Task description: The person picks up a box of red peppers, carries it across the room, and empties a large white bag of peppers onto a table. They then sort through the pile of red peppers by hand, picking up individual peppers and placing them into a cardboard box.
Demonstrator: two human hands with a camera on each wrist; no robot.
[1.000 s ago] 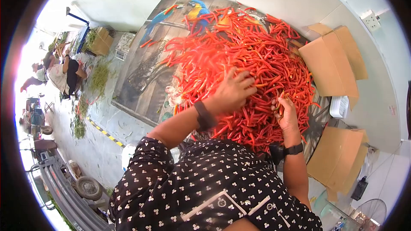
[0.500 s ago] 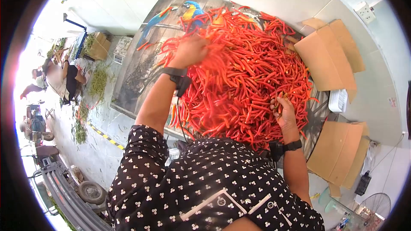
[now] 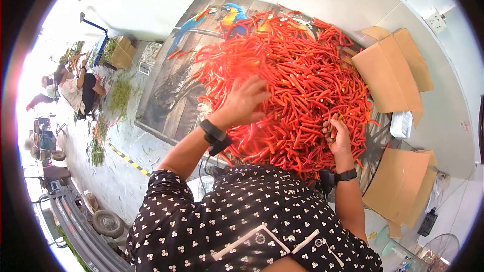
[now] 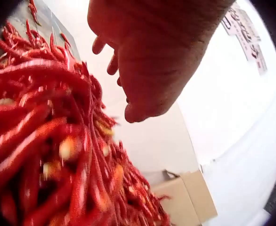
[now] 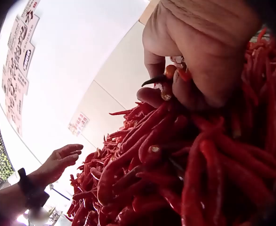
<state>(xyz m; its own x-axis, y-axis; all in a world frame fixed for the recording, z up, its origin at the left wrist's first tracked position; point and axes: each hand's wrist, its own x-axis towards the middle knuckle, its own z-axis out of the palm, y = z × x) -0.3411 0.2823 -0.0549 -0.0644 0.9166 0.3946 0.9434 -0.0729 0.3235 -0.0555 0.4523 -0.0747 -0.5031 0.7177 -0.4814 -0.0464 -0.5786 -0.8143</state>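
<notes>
A large heap of red chili peppers (image 3: 307, 80) covers much of the table. My left hand (image 3: 241, 103) hovers over the heap's left part, fingers spread and slightly blurred, with nothing seen in it. In the left wrist view this hand (image 4: 152, 56) is above and beside the peppers (image 4: 39, 141). At the heap's lower right, my right hand (image 3: 340, 138) curls its fingers around a few small peppers. The right wrist view shows that hand (image 5: 199, 52) gripping them, a dark-tipped one (image 5: 154, 81) poking out between thumb and fingers, above other peppers (image 5: 161, 165).
Two cardboard boxes (image 3: 388, 75) (image 3: 398, 186) stand on the right, with a white plastic container (image 3: 401, 124) between them. Parrots are printed on the tabletop (image 3: 169, 95). At far left are a seated person (image 3: 80, 90), green stems on the floor (image 3: 120, 95) and a wheeled cart (image 3: 85, 226).
My left hand swept to the upper left across the heap, then came back lower and nearer my body, its fingers now spread. My right hand has stayed in nearly the same place, still holding peppers.
</notes>
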